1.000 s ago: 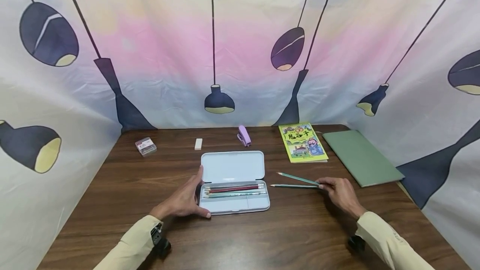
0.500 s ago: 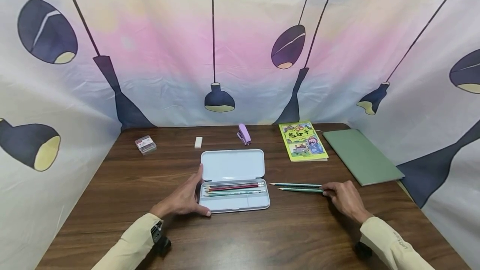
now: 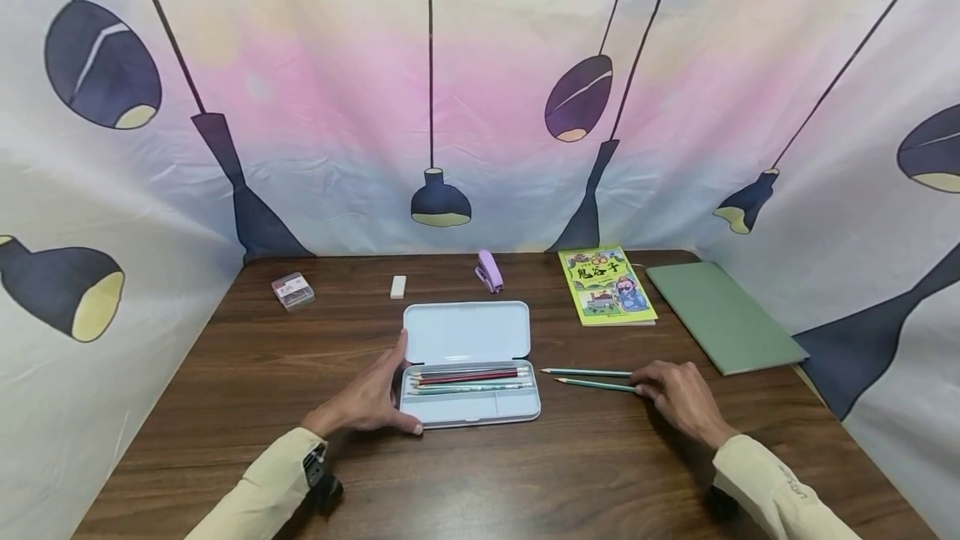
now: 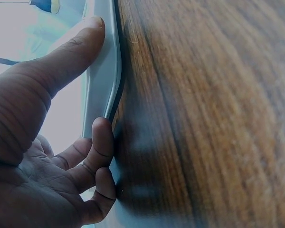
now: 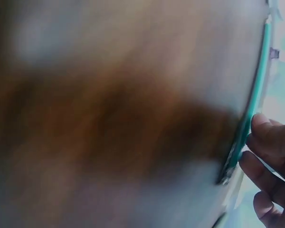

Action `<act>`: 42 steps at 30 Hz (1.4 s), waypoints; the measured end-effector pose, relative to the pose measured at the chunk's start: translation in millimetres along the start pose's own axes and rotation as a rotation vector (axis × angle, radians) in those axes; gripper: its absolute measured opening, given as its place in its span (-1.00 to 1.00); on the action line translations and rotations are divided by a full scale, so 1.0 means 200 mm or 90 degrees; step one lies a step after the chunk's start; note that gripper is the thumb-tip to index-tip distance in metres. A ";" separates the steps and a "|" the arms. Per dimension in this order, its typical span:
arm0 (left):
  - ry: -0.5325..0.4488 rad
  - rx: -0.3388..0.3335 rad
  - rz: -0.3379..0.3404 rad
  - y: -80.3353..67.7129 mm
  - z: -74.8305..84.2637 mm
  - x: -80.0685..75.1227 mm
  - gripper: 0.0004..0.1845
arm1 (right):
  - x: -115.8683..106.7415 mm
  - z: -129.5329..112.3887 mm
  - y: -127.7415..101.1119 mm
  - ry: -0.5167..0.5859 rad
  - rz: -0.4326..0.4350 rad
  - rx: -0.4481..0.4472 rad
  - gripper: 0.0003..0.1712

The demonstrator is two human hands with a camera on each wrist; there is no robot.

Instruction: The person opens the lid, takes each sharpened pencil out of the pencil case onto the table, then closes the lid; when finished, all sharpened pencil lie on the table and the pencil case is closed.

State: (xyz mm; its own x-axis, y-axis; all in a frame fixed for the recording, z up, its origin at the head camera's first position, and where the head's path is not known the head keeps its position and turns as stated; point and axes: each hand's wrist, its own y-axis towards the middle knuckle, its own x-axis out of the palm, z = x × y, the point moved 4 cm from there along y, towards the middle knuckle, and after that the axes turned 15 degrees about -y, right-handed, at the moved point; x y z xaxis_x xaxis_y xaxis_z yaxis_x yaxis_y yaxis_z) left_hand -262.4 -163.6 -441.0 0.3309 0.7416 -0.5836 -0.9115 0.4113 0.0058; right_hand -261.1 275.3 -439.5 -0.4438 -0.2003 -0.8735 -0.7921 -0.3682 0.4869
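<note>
Pale-blue metal, the open pencil case (image 3: 471, 373) lies against the left hand (image 3: 372, 397), whose relaxed fingers and thumb press its near end, seemingly to keep it from sliding. Two teal pencils (image 3: 594, 379) lie on the wooden table (image 3: 525, 473) just beyond the right hand (image 3: 675, 397); its curled fingertips (image 5: 268, 142) touch their butt ends, though whether they pinch them I cannot tell.

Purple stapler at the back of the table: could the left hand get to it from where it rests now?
Probably yes. The left hand rests against the open pencil case, and the purple stapler sits just beyond the raised lid. Bare table lies left of the case, so the hand could pass round or over it.
</note>
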 end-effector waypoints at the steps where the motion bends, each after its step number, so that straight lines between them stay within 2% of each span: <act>1: -0.001 -0.001 0.001 0.00 0.00 0.00 0.46 | 0.00 -0.02 0.02 0.008 0.007 -0.005 -0.82; 8: 0.002 0.002 0.008 -0.01 0.00 0.00 0.47 | 0.00 -0.19 0.21 0.081 0.036 -0.040 -0.79; 15: -0.003 0.000 0.011 -0.01 0.00 0.01 0.48 | 0.01 -0.38 0.37 0.139 -0.035 -0.030 -0.75; 22: -0.013 -0.005 0.011 -0.01 0.00 0.02 0.47 | 0.05 -0.53 0.47 0.167 -0.048 -0.073 -0.77; 29: -0.014 -0.009 0.015 -0.01 0.01 0.01 0.46 | 0.12 -0.67 0.48 0.146 -0.088 -0.140 -0.75; 36: -0.006 -0.002 0.014 -0.01 0.01 0.01 0.47 | 0.19 -0.76 0.43 0.075 -0.184 -0.242 -0.77; 42: 0.000 -0.005 0.014 0.00 0.01 0.01 0.47 | 0.21 -0.78 0.41 0.069 -0.203 -0.249 -0.76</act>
State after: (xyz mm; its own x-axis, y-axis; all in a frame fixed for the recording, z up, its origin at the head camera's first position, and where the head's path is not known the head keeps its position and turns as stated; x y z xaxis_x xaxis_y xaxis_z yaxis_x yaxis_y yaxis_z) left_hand -260.4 -161.4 -441.6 0.3113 0.7503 -0.5832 -0.9201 0.3915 0.0126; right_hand -279.4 94.0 -436.7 -0.1428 -0.1084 -0.9838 -0.6554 -0.7345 0.1761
